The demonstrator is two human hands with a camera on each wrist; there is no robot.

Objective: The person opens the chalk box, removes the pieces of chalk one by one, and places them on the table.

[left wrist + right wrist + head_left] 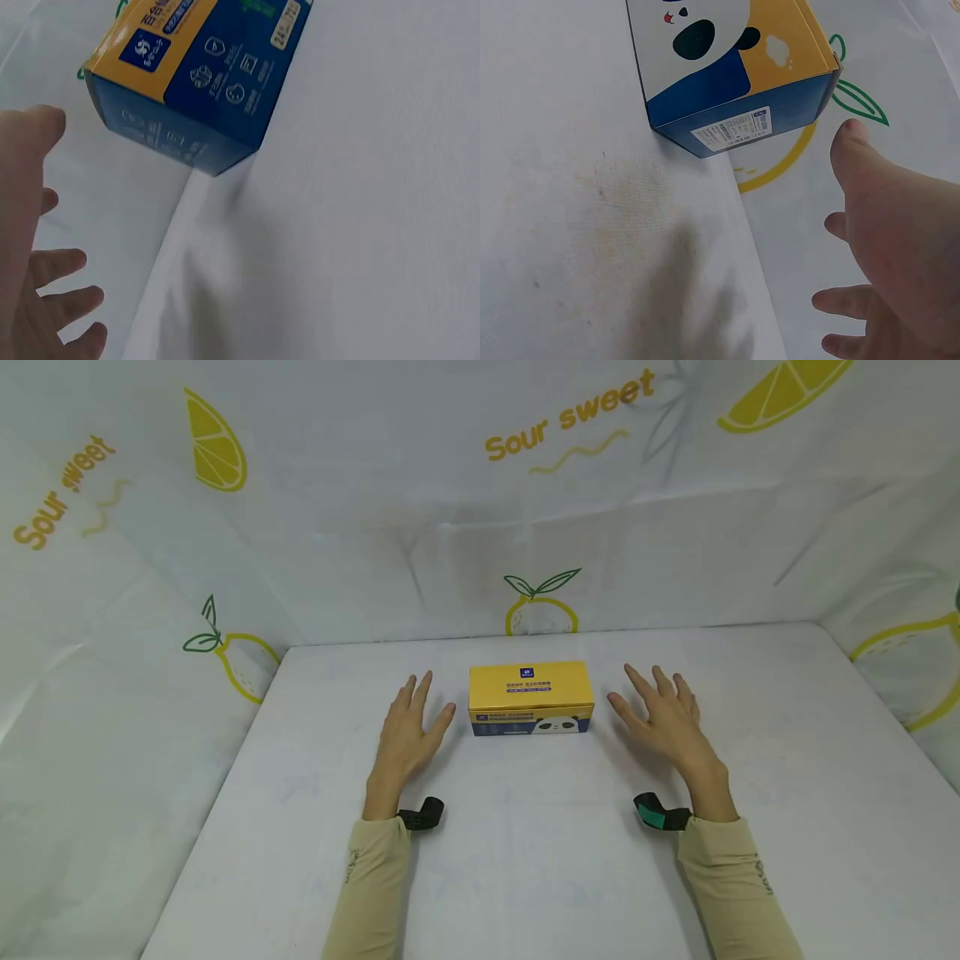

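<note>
A yellow and blue cardboard box (531, 693) with a panda on its front lies closed on the white table, between the two hands. To its left is my left hand (408, 732), fingers spread and holding nothing, a small gap from the box's end. My right hand (666, 720) hovers on the other side, fingers apart, also holding nothing. In the left wrist view the box (202, 82) shows its blue end and printed icons beyond the thumb. A white label marks the end of the box (735, 82) in the right wrist view.
The white tabletop (525, 868) meets a white cloth backdrop (360, 560) printed with lemons and lettering. Cloth also hangs along the left and right sides. A black wrist device (423, 814) sits at the left cuff, and another (662, 812) at the right.
</note>
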